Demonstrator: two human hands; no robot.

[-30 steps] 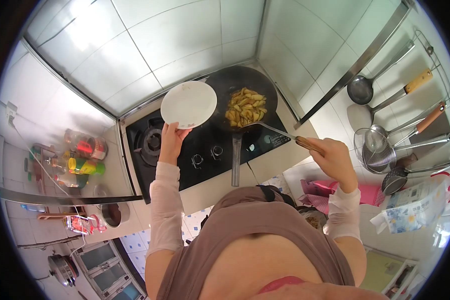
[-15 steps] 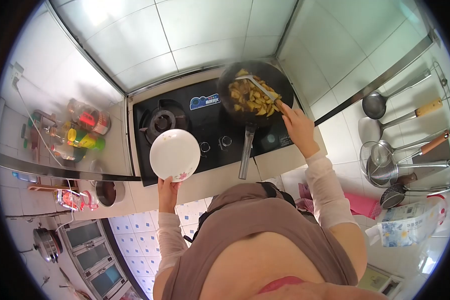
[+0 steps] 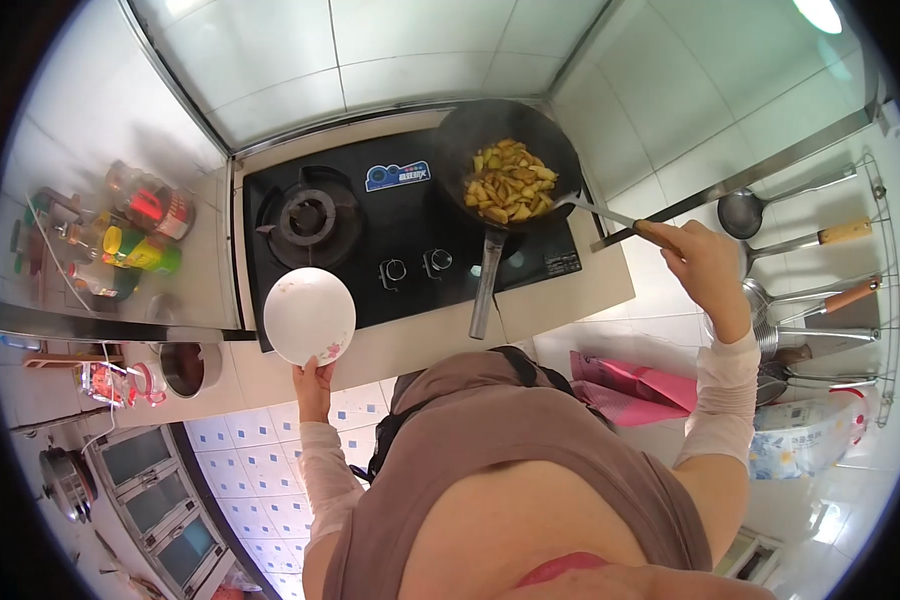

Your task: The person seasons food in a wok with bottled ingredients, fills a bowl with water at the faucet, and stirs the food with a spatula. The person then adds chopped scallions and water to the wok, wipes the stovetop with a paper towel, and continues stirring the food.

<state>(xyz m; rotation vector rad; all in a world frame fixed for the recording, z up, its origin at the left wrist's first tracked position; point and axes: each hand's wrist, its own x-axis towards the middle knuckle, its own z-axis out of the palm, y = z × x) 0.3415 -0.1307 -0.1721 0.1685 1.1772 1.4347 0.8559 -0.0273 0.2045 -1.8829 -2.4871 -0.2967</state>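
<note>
My left hand [image 3: 314, 388] grips the lower rim of a white plate [image 3: 309, 314] with pink flowers, tilted over the front left edge of the stove [image 3: 370, 225]. My right hand [image 3: 705, 262] is closed round the wooden handle of a metal spatula [image 3: 605, 210]. The spatula's head meets the right edge of the food in a dark wok [image 3: 453, 180]. Browned, sliced food [image 3: 510, 180] is heaped in the wok, whose metal handle [image 3: 486, 285] points toward me.
To the left of the wok is a bare burner [image 3: 308, 216]. Bottles [image 3: 150, 205] stand behind glass at the left, near a pot [image 3: 185, 368]. Ladles and strainers hang from a rack [image 3: 877, 190] at the right, above a pink bag [image 3: 635, 388].
The plate has come down and left, away from the wok. My right hand reached over the wok with the spatula, then drew back right. The food is now gathered in a heap.
</note>
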